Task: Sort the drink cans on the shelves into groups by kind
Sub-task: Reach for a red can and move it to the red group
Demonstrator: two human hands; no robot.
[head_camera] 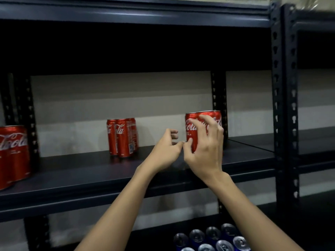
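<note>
Red cola cans stand in three clusters on the dark middle shelf (90, 171): a slim-can group (122, 137) at centre, a group of wider cans (193, 124) at the right, and another group (13, 153) at the far left. My right hand (204, 149) is spread in front of the right group, fingers apart, thumb touching the front can's lower side. My left hand (166, 151) hovers just left of it, fingers curled loosely and holding nothing. Blue cans with silver tops (212, 238) stand on the shelf below.
Black perforated uprights (276, 105) frame the shelf bay at the right, with a rear post (219, 98) behind the right cans. A second rack (315, 142) adjoins at the right. The upper shelf's beam (126, 13) runs overhead.
</note>
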